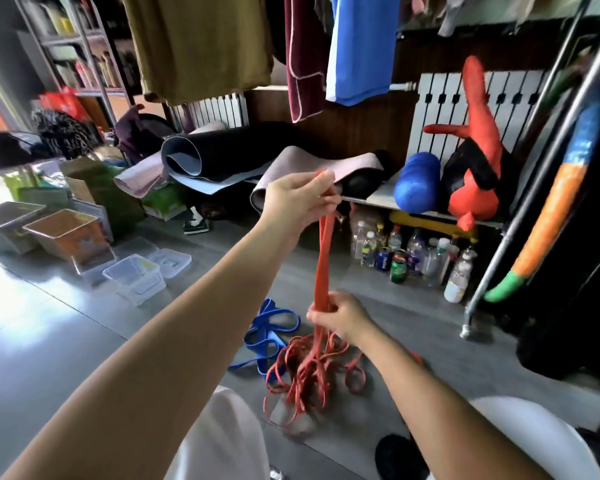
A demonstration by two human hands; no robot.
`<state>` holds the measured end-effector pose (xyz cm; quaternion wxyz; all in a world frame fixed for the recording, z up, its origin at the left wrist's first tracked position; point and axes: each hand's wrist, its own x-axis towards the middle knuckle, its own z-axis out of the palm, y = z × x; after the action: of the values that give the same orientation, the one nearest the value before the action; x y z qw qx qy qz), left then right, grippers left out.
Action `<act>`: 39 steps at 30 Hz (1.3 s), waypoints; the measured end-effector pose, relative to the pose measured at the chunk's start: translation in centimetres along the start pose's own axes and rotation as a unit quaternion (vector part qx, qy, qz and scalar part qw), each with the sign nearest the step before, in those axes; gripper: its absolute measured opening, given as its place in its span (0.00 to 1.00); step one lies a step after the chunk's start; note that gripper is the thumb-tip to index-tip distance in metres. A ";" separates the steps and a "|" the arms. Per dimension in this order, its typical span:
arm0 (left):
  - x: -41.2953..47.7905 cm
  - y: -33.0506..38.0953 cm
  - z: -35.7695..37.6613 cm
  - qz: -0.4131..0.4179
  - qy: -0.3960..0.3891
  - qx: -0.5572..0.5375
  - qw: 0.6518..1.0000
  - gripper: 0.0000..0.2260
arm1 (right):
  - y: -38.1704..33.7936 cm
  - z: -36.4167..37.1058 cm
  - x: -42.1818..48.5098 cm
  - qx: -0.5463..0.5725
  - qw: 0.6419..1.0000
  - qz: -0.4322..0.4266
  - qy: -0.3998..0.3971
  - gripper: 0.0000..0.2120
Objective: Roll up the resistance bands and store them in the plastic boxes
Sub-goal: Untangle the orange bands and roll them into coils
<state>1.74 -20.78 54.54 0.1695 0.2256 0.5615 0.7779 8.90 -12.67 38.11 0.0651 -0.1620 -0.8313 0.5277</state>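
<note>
A long red resistance band (323,258) hangs taut between my two hands, and the rest of it lies tangled on the grey floor below. My left hand (300,199) is raised and pinches the band's top end. Lower down, my right hand (338,315) grips the strands just above the tangle. A blue resistance band (269,336) lies in loose loops on the floor to the left of the red pile. Clear plastic boxes (134,278) and a loose lid (172,259) sit on the floor at the left, well away from both hands.
Two larger bins (64,233) stand at far left. Rolled yoga mats (222,157) and a blue foam roller (417,183) lie on a low shelf ahead, with several bottles (412,259) beneath. Clothes hang overhead. A metal rack leg (471,313) stands at right.
</note>
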 end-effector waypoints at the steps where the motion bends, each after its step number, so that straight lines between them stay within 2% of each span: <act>1: 0.0 0.2 -0.2 0.008 0.002 -0.002 1.000 0.06 | 1.2 0.9 -0.2 -0.032 0.999 0.017 -0.006 0.05; 6: 0.1 0.5 -2.9 0.022 0.029 0.030 0.999 0.09 | 7.5 2.2 -1.2 -0.122 0.987 0.107 -0.009 0.03; 8: 0.1 -0.5 -4.6 0.006 0.043 0.080 0.996 0.08 | 8.0 0.7 -0.8 -0.149 0.981 0.127 0.021 0.04; 10: 0.1 -2.2 -6.2 -0.020 0.051 0.154 0.987 0.05 | 6.8 -1.3 0.5 -0.124 0.982 0.122 0.073 0.06; 14: 0.1 -5.9 -7.5 -0.068 0.061 0.237 0.967 0.02 | -0.7 -5.4 3.9 -0.030 0.987 0.040 0.156 0.09; 19: 0.6 -8.4 -7.7 -0.076 0.054 0.198 0.976 0.06 | -9.3 -8.4 5.8 0.002 0.976 -0.103 0.194 0.03; 23: 1.5 -9.3 -8.2 -0.065 0.133 0.197 0.969 0.08 | -11.8 -9.9 7.1 0.043 0.959 -0.160 0.231 0.05; 26: 1.4 -10.8 -8.7 -0.071 0.147 0.162 0.973 0.07 | -11.8 -10.2 7.5 0.031 0.952 -0.171 0.250 0.07; 28: 1.2 -12.3 -9.0 -0.094 0.138 0.158 0.973 0.05 | -11.0 -9.4 7.7 0.020 0.965 -0.153 0.212 0.08; 30: 1.0 -13.9 -8.9 -0.139 0.092 0.171 0.971 0.02 | -9.4 -8.0 7.8 -0.036 0.981 -0.118 0.150 0.11; 32: 0.9 -15.3 -8.7 -0.162 -0.002 0.260 0.952 0.10 | -7.6 -7.0 7.8 -0.071 0.986 -0.097 0.114 0.14; 35: 0.7 -16.4 -7.5 -0.111 -0.150 0.412 0.892 0.20 | -6.9 -6.2 7.5 -0.009 0.990 -0.088 0.108 0.12; 37: 0.6 -17.4 -6.7 -0.095 -0.143 0.445 0.879 0.17 | -7.6 -6.0 7.1 0.044 0.989 -0.097 0.107 0.09; 39: 0.5 -18.9 -6.5 -0.121 -0.067 0.381 0.914 0.09 | -8.7 -6.4 6.6 0.087 0.984 -0.111 0.109 0.05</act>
<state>-2.01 -19.77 34.99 0.2006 0.2545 0.8257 0.4617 2.76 -8.38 48.27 0.2276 -0.1187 -0.7827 0.5671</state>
